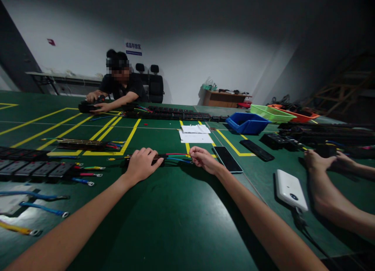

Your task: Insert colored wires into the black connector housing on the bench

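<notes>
My left hand [143, 162] lies palm down over a dark strip [128, 157], its fingers curled over the strip and its thumb pointing right. Red, green and blue wires [175, 158] run from the strip toward my right hand [202, 159]. That hand is closed in a pinch at the wires' far ends; the exact contact is hidden by the fingers. A yellow-green wire [115, 158] sticks out on the strip's left side. Most of the strip is covered by my left hand.
Bundled dark strips [88, 145] and black socket strips [43, 170] lie left. Right are a phone [227, 159], a black slab [257, 150], a white power bank [291, 189] and a blue bin [247, 123]. A co-worker's hands [319, 159] work at right; another person [121, 83] sits opposite.
</notes>
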`<state>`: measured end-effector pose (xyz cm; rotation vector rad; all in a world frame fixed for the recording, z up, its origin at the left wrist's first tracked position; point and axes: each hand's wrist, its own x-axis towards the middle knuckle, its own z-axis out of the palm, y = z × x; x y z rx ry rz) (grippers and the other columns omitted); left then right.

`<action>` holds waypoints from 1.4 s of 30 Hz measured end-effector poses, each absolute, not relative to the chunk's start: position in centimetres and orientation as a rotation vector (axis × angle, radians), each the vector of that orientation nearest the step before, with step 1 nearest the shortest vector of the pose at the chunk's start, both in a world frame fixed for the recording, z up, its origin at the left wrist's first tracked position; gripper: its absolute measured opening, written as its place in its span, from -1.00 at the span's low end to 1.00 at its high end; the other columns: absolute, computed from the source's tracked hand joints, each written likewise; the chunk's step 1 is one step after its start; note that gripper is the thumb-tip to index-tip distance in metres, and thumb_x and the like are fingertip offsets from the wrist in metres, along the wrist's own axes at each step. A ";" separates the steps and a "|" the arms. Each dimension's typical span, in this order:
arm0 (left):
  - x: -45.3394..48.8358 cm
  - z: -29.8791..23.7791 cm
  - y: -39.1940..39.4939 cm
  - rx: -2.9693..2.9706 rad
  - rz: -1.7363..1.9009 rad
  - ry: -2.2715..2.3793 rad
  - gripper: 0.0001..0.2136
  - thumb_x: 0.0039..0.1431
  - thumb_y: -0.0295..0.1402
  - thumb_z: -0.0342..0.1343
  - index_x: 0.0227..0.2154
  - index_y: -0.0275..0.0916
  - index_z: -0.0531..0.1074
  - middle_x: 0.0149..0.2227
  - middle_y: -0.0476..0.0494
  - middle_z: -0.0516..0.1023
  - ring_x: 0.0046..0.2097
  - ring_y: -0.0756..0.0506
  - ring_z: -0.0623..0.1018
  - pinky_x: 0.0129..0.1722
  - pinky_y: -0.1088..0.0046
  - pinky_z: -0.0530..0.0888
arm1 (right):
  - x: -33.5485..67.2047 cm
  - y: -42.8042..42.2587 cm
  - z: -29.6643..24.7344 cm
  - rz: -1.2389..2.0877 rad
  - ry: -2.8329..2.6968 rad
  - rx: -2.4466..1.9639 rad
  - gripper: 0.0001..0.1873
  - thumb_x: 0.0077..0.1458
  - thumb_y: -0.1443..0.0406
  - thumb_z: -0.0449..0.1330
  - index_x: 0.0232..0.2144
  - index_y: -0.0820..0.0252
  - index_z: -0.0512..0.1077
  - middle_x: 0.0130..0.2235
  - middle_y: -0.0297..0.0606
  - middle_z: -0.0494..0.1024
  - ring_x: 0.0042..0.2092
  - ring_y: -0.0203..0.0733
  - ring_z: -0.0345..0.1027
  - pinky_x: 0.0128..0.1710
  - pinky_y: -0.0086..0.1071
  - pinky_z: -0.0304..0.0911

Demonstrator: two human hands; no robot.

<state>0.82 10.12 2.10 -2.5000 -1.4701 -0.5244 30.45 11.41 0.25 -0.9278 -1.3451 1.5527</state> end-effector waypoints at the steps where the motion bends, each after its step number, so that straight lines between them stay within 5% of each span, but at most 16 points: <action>1: 0.8 2.1 10.1 -2.500 -0.530 -1.469 -0.50 0.37 0.03 -0.18 -0.14 -0.24 0.52 -0.14 -0.27 0.57 -0.11 -0.24 0.51 -0.16 0.20 0.37 | 30.5 11.4 0.2 1.557 -1.351 -0.929 -0.73 -0.03 0.18 0.33 -0.34 0.14 0.36 -0.54 -0.51 0.29 -0.58 -0.45 0.07 -0.64 -0.54 -0.12; 30: 0.8 1.7 10.3 -2.487 -0.589 -1.466 -0.52 0.35 0.04 -0.15 -0.16 -0.22 0.53 -0.16 -0.27 0.56 -0.13 -0.25 0.50 -0.16 0.19 0.36 | 30.8 11.7 0.0 1.554 -1.371 -0.934 -0.59 -0.12 0.24 0.38 -0.15 0.16 0.49 -0.54 -0.51 0.35 -0.57 -0.46 0.12 -0.61 -0.57 0.07; 42: 0.7 2.0 10.2 -2.505 -0.535 -1.468 -0.50 0.37 0.04 -0.18 -0.13 -0.24 0.52 -0.14 -0.26 0.56 -0.12 -0.23 0.50 -0.17 0.22 0.37 | 30.5 12.4 -1.1 1.402 -1.319 -1.032 -0.77 -0.04 0.20 0.32 -0.32 0.20 0.51 -0.58 -0.46 0.33 -0.60 -0.44 0.11 -0.69 -0.57 0.04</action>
